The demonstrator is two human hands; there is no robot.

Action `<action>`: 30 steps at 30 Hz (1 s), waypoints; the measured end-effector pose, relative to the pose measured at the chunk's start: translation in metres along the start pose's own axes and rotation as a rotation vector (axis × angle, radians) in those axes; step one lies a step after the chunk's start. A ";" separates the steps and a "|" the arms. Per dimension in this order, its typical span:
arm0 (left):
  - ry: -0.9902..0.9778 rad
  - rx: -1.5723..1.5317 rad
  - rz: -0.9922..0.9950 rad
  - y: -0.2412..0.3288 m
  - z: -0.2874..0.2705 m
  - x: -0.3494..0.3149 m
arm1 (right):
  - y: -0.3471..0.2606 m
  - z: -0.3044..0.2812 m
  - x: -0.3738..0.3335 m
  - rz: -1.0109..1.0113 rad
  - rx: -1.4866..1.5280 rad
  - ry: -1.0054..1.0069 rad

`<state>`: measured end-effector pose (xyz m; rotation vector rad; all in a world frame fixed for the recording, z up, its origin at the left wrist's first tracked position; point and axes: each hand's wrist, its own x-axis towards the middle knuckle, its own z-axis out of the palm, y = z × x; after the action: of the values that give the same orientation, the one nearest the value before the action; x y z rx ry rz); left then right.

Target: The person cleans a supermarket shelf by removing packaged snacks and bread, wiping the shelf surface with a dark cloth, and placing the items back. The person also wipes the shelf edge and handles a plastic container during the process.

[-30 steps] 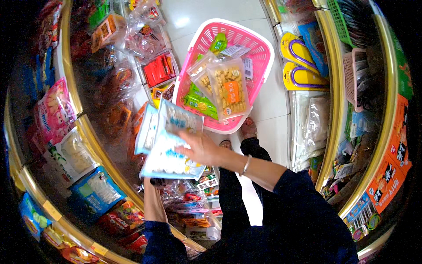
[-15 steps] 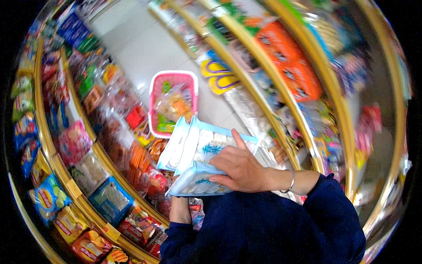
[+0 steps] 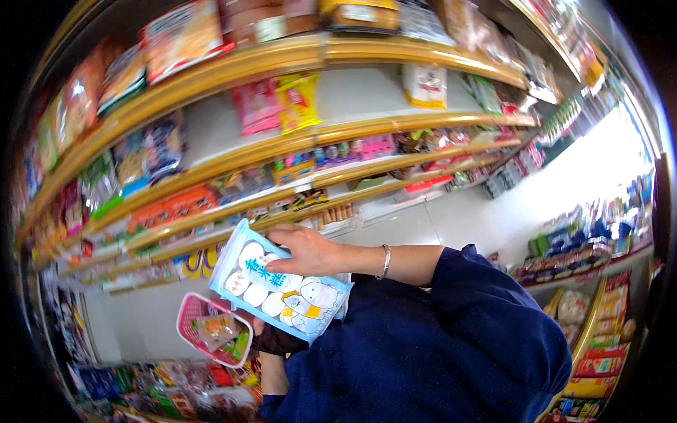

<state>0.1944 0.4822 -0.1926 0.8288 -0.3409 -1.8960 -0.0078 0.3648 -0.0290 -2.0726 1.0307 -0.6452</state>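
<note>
A light blue bag of white round cakes (image 3: 264,285), with a cartoon figure on its front, is tilted before my body. My right hand (image 3: 307,252) grips its upper edge, thumb across the front and the other fingers behind. Pale plastic at the bag's right side may be another pack. My left hand (image 3: 258,327) is mostly hidden under the bag's lower edge, beside something dark at the wrist; its fingers do not show. Just left of it is a pink-and-white basket (image 3: 185,317) with a few clear and green packets (image 3: 217,330) inside.
Shelves with golden edges (image 3: 282,148) run across the far side, holding bagged snacks. Pink and yellow packets (image 3: 296,102) stand on one of them. More packaged goods (image 3: 169,388) lie at lower left, and stocked shelves (image 3: 592,338) rise at right. Pale tiled floor (image 3: 402,233) lies between.
The view has swung round toward the shelves that were at right. Several blue-and-white packs were fanned out under my right hand; now one faces up, gripped at its edge. The basket appears lower left.
</note>
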 end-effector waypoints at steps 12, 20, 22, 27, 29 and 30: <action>-0.438 0.334 -0.318 -0.146 0.292 0.149 | 0.173 -0.226 -0.252 0.429 0.241 0.142; -0.647 0.201 -0.613 -0.189 0.437 0.208 | 0.200 -0.326 -0.338 0.361 0.881 0.719; -0.710 0.349 -0.580 -0.197 0.465 0.227 | 0.222 -0.338 -0.340 0.356 1.006 0.789; -0.748 0.612 -0.497 -0.213 0.537 0.291 | 0.244 -0.400 -0.336 0.358 0.941 0.979; -0.785 0.616 -0.408 -0.219 0.560 0.320 | 0.253 -0.427 -0.332 0.350 0.925 1.030; -0.794 0.619 -0.362 -0.220 0.572 0.334 | 0.262 -0.442 -0.330 0.370 0.883 1.023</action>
<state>-0.4330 0.2220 -0.0338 0.4896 -1.3926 -2.4511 -0.6179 0.3590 -0.0003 -0.6958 1.2595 -1.6541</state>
